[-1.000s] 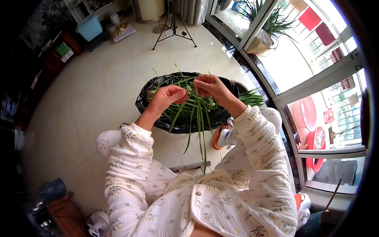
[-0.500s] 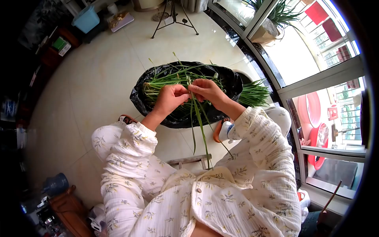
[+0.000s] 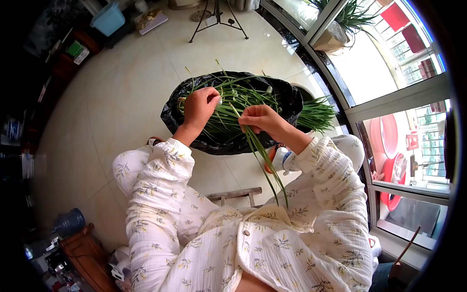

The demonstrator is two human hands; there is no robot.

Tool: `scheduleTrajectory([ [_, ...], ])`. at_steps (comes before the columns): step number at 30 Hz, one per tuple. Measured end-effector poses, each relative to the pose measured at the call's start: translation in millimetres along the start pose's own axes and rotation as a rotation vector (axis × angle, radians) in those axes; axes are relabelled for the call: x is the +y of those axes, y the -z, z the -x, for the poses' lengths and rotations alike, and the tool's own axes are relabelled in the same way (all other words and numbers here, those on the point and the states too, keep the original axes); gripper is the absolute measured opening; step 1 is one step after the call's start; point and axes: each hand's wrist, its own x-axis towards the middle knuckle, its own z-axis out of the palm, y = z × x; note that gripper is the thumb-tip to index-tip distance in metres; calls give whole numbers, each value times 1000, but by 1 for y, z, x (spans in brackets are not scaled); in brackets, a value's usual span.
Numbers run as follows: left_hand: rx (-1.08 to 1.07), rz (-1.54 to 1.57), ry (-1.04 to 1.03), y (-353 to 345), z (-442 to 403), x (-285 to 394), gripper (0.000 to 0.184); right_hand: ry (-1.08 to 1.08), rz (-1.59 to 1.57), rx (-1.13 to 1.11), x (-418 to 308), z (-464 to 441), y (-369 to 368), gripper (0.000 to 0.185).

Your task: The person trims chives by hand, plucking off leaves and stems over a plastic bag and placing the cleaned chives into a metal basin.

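My right hand (image 3: 262, 119) pinches a few long garlic chives (image 3: 260, 151) near their pale stem end, and the green leaves droop down toward my lap. To its left, my left hand (image 3: 200, 108) is closed with thumb and fingers pressed together; whatever is between them is too small to make out. It hovers over a black plastic bag (image 3: 170, 117) lying open on the floor. Inside the bag is a loose heap of garlic chives (image 3: 243, 95). More chive leaves (image 3: 316, 114) stick out past the bag's right side.
A small wooden stool (image 3: 236, 194) stands between my knees. Ahead on the tiled floor (image 3: 121, 107) are the legs of a black tripod stand (image 3: 217, 22). Glass sliding doors (image 3: 389, 104) run along the right. A light blue bin (image 3: 107, 20) sits at the far left.
My hands have drawn apart: the left moved left and up, away from the chives. The right shifted slightly right and down, still holding them, and their leaves now hang further right.
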Motion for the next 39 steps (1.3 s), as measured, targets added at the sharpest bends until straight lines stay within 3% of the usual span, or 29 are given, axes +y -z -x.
scheduleTrajectory([
  [2, -54, -45, 46, 0, 0, -4, 5, 2, -25, -16, -2, 5, -1, 16],
  [5, -68, -61, -198, -16, 8, -15, 8, 43, -61, -9, -5, 9, 0, 16],
  [12, -422, 943, 428, -12, 11, 21, 13, 105, -94, -8, 2, 0, 4, 15],
  [21, -291, 1028, 534, -15, 13, 23, 11, 196, 74, 136, 0, -3, -9, 13],
  [34, -450, 1198, 513, -7, 15, 19, 18, 108, -111, -76, -11, 0, -10, 21],
  [37, -514, 1335, 519, 0, 12, 28, 12, 88, -197, -120, -12, 1, -9, 22],
  [39, -418, 1234, 508, -4, 13, 24, 12, 78, -222, -111, -11, -1, -10, 21],
])
